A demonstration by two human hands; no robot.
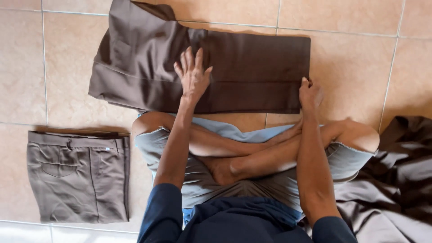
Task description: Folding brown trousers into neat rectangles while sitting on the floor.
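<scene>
Lying flat on the tiled floor just ahead of the person's crossed legs, the dark brown trousers are folded lengthwise, the legs forming a long band to the right and the wider waist part bunched toward the floor's far left. The left hand rests palm down on the middle of the cloth, fingers spread wide and gripping nothing. The right hand sits at the near right corner of the folded legs, fingers curled onto the fabric edge; whether it pinches the cloth or only presses it cannot be told. Near the left edge of the floor, well apart from the hands, lies a folded pair of grey-brown trousers. Beside the person's right knee, a loose heap of brown cloth spreads toward the near right corner.
</scene>
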